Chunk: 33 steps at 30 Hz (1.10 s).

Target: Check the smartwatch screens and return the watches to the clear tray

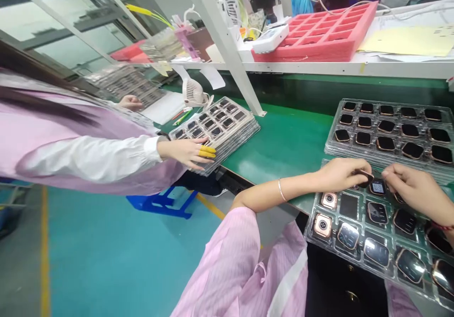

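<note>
My left hand (336, 175) pinches a dark smartwatch (364, 179) without a strap above the back row of a clear plastic tray (312, 234). Over the same row, my right hand (416, 187) has its fingers curled together; what they hold, if anything, is hidden. Between both hands a smartwatch with a lit, code-like screen (378, 187) shows. More watches fill the tray, mostly screen up, some lit. At its left end, two lie with their round sensor backs up, such as the gold-rimmed watch (322, 225). One pocket (350, 206) near them has no watch.
Behind my hands stands a stack of clear trays (333, 149) with dark-screened watches. On the left a co-worker's hand (187, 152), with yellow finger covers, touches another tray stack (234, 140). A metal post (234, 47), small fan (193, 92) and shelf with red foam tray (319, 31) are beyond.
</note>
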Tool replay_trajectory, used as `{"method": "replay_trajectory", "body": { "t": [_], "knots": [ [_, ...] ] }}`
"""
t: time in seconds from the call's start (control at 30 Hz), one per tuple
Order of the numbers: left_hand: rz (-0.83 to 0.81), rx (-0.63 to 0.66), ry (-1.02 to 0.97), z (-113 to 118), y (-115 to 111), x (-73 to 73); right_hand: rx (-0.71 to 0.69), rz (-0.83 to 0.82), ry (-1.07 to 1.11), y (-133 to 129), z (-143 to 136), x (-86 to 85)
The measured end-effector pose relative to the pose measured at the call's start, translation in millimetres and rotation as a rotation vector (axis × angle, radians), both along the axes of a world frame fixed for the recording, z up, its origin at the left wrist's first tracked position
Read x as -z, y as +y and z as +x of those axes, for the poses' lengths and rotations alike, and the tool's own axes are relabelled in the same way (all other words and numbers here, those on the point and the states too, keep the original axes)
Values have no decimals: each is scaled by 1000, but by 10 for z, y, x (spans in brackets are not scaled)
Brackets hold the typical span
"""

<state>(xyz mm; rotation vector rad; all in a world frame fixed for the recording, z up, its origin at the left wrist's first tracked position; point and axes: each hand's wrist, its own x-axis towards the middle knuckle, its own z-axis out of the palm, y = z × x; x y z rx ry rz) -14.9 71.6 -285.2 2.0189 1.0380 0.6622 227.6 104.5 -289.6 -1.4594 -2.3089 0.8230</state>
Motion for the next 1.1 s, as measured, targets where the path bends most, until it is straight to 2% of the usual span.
{"method": "replay_trajectory", "body": {
  "t": [0.13,0.23,0.3,0.43,0.67,0.93,1.1],
  "knots": [
    [-151,-54,-177,58,143,151,-65,-50,67,-9,-43,28],
    [-197,-55,-224,53,108,311,-100,-53,91,-64,-56,55],
    [-180,-63,-245,25,74,359,-99,-24,86,-85,-66,48],
    [-179,-73,-245,-9,46,348,-122,-28,123,-100,-78,20],
    [-490,-49,-415,18,33,355,-118,-47,237,-105,-67,46],
    [-481,65,-292,2,-6,300,-192,-54,259,-104,-86,72],
    [-453,47,-329,1,10,292,-133,17,223,-93,-72,90]
  ]
}}
